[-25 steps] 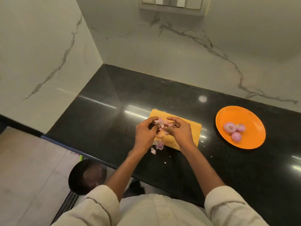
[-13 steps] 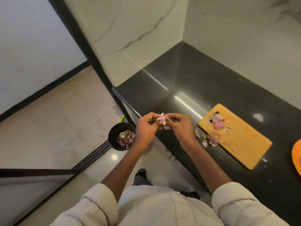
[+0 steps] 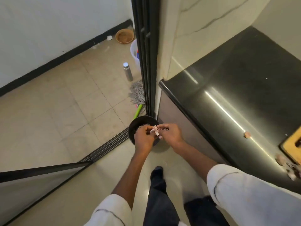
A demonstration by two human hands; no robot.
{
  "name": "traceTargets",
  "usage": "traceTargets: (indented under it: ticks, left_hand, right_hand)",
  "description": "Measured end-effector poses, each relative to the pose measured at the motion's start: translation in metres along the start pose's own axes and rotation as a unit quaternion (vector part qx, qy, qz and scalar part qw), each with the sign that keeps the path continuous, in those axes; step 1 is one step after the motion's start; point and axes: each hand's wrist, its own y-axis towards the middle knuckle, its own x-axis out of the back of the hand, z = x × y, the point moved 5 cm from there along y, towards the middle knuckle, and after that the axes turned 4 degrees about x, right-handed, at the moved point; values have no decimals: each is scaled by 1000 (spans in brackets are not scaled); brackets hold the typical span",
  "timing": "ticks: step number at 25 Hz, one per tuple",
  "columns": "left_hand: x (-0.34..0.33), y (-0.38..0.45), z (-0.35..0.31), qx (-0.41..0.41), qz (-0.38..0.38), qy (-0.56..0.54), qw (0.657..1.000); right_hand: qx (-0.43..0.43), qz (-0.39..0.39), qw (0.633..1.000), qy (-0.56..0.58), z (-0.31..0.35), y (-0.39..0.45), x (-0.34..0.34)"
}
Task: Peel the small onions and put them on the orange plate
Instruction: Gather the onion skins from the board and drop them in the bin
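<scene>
My left hand [image 3: 144, 136] and my right hand [image 3: 170, 135] are close together over a black bin [image 3: 141, 122] on the floor. Between their fingertips they pinch a small onion with pale pink skin flaps [image 3: 155, 130] sticking out. The onion's body is mostly hidden by my fingers. The orange plate is out of view. A corner of the yellow cutting board [image 3: 293, 145] shows at the right edge of the black counter [image 3: 236, 88], with onion peels [image 3: 288, 167] beside it.
A loose onion scrap [image 3: 247, 134] lies on the counter. A black sliding-door frame [image 3: 146, 54] stands beyond the bin. On the tiled floor are a mop [image 3: 137, 93], a steel bottle [image 3: 127, 71], a white bucket [image 3: 134, 51] and a brown basket [image 3: 124, 35].
My view has swung left and down from the counter to the floor. Both hands carried the onion off the cutting board and now hold it above the bin.
</scene>
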Motion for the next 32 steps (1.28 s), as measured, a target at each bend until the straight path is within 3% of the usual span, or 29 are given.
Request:
traceTargets:
  ticks: [4, 10, 16, 20, 23, 27, 32]
  left_hand:
    - [14, 63, 32, -6, 4, 68, 998]
    - [2, 126, 83, 47, 117, 164, 978]
    - [14, 93, 88, 62, 52, 73, 994]
    - [11, 36, 8, -47, 2, 25, 999]
    - [-6, -17, -75, -148, 17, -21, 989]
    - [-67, -85, -176, -280, 105, -27, 954]
    - [-194, -152, -241, -376, 219, 98, 895]
  right_hand:
    - [-9, 10, 998, -64, -7, 57, -54]
    - [-34, 16, 989, -145, -20, 107, -84]
    - [-33, -56, 989, -136, -40, 92, -57]
    - [18, -117, 992, -50, -6, 26, 0]
    - [98, -164, 982, -9, 27, -41, 63]
    - [191, -271, 943, 19, 38, -126, 169]
    - [142, -454, 879, 30, -23, -178, 294]
